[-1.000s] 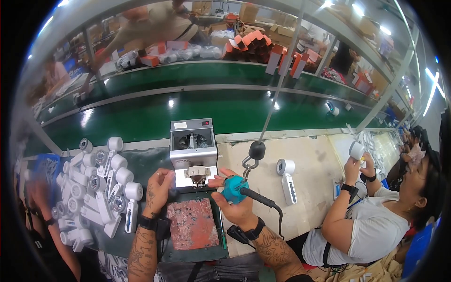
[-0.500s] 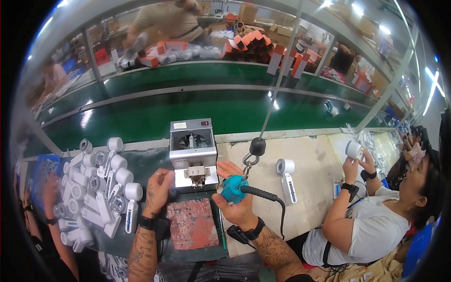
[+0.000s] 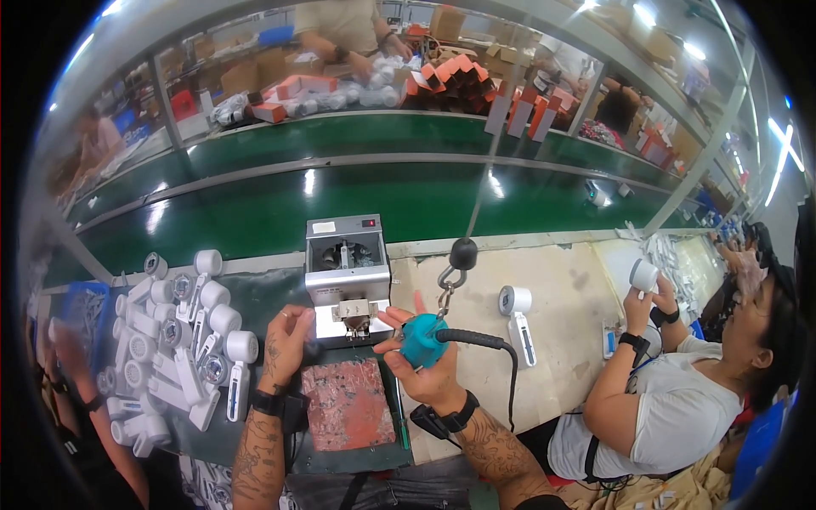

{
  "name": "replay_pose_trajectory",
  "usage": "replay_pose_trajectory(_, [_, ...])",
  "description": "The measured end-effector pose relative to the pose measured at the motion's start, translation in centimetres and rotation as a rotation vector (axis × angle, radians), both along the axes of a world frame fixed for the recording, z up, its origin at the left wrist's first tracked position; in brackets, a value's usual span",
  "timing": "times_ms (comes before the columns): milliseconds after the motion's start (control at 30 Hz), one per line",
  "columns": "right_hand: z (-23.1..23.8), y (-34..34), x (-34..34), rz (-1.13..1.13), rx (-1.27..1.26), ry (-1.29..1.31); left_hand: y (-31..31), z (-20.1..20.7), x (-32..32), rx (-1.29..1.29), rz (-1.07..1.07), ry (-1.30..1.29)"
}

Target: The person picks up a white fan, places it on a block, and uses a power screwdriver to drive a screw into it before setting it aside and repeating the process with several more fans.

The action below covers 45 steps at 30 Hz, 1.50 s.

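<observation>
My right hand [image 3: 432,381] is wrapped round a teal electric screwdriver [image 3: 419,342], which hangs from a metal hook and points toward the silver screw feeder [image 3: 347,280]. Its black cord [image 3: 476,342] bends away to the right. The driver's tip is hidden by my fingers and the body. My left hand [image 3: 287,342] rests just left of the feeder, thumb and fingers pressed together; whether anything small is between them does not show. In front of the feeder, between my forearms, lies a worn reddish pad [image 3: 347,406].
Many white handheld fans [image 3: 174,331] are heaped at left. One white fan [image 3: 518,327] lies on the right-hand board. A green conveyor belt [image 3: 280,200] runs behind the bench. A co-worker [image 3: 671,382] sits at right holding a white part; another's arm [image 3: 85,365] is at far left.
My right fingers have shifted around the screwdriver, and its hook and hanging line have swung slightly left. My left hand stays put. Across the belt, a person now reaches down among bagged items.
</observation>
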State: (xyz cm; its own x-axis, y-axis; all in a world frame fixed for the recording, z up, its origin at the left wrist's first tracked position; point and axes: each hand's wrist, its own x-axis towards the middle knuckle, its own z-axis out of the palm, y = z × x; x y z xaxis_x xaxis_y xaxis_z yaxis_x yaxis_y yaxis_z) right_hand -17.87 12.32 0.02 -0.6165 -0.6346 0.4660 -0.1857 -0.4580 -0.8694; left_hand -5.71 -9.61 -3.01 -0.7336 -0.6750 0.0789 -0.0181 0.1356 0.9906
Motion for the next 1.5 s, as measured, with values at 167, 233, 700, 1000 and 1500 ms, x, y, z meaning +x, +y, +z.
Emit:
replay_pose_trajectory(167, [0.2,0.0,-0.5,0.039,0.166,0.12,-0.7,-0.8,0.1,-0.026,-0.007,0.014])
replay_pose_trajectory(233, [1.1,-0.2,-0.4,-0.013,0.173,0.134,-0.5,0.0,0.3,-0.038,0.052,0.044])
replay_pose_trajectory(700, [4.2,10.8,2.3,-0.368,0.384,0.33,10.1,11.4,-1.7,-0.182,-0.218,0.09])
replay_pose_trajectory(1000, [4.7,15.5,4.0,-0.323,0.312,0.05,18.1,11.8,-9.2,-0.401,-0.588,-0.068])
replay_pose_trajectory(1500, [4.5,16.2,5.2,-0.282,0.37,-0.008,19.8,4.0,-13.9,-0.519,-0.477,-0.058])
